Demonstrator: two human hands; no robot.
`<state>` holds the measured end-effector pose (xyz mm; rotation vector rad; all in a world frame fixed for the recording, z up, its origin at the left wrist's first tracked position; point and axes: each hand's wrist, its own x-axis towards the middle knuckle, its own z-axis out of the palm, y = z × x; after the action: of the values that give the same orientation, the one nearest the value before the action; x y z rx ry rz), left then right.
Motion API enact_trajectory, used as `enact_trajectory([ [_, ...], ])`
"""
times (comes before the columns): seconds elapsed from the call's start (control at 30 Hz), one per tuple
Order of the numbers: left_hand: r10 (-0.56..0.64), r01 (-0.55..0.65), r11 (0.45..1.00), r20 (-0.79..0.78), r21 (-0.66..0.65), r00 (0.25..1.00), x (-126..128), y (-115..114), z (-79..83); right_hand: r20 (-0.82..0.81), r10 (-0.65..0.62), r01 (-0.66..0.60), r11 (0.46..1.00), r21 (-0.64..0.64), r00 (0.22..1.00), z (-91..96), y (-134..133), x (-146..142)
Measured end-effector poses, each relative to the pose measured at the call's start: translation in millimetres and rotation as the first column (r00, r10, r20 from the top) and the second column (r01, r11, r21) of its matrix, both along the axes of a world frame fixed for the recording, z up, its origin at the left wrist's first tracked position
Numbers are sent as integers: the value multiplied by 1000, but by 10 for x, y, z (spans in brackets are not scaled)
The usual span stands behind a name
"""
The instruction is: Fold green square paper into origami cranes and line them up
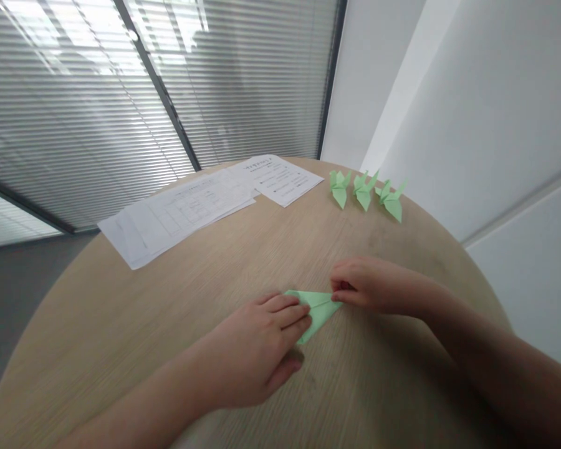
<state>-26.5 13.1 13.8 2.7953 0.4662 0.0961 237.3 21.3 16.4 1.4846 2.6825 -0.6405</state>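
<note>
A light green piece of folded origami paper [318, 307] lies on the table, tapering to a point on its right. My left hand [266, 343] rests over the paper's left part, fingers stretched out flat on it and thumb apart below. At the right tip, my right hand [355, 285] pinches the paper between thumb and curled fingers. The paper's left end is partly hidden beneath my left fingers.
Three green paper cranes [363, 191] stand in a row near the table's far right edge. Printed sheets [182, 209] overlap along the far left, with another printed page [285, 181] beside them. The round wooden table [121, 324] borders a white wall and window blinds.
</note>
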Motion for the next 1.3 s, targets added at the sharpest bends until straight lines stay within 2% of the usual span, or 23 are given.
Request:
enact_trajectory([
  [0.17, 9, -9, 1000, -13, 17, 1000, 22, -14, -19, -52, 27, -27, 1000, 10, 998, -20, 34, 37],
  [0.37, 21, -20, 999, -40, 25, 999, 25, -36, -19, -208, 122, -97, 987, 126, 971, 27, -7, -25],
  [0.47, 19, -18, 999, -27, 34, 999, 25, -37, -43, -198, 170, -145, 981, 131, 965, 13, -24, -51],
  [0.57, 7, -8, 996, 10, 86, 1000, 17, 8, -115, -162, 182, -164, 979, 117, 970, -40, -9, -62],
  [0.67, 11, -17, 980, 33, 199, 999, -13, 104, -197, -180, 195, -184, 980, 78, 964, -81, 3, -84],
  [0.77, 68, -76, 960, 37, 271, 997, -52, 204, -229, -219, 224, -206, 973, 100, 950, -101, -13, -131],
  [0.9, 164, -171, 945, 49, 279, 985, -72, 261, -210, -278, 233, -179, 962, 208, 932, -153, -40, -191],
  [1.0, 223, -235, 931, 77, 278, 972, -63, 273, -214, -302, 227, -163, 961, 223, 926, -205, -30, -196],
  [1.13, 235, -252, 928, 96, 273, 967, -56, 310, -252, -337, 256, -198, 960, 196, 906, -239, 19, -160],
  [1.3, 266, -273, 918, 64, 288, 962, -46, 309, -262, -305, 271, -204, 950, 236, 913, -258, 57, -132],
])
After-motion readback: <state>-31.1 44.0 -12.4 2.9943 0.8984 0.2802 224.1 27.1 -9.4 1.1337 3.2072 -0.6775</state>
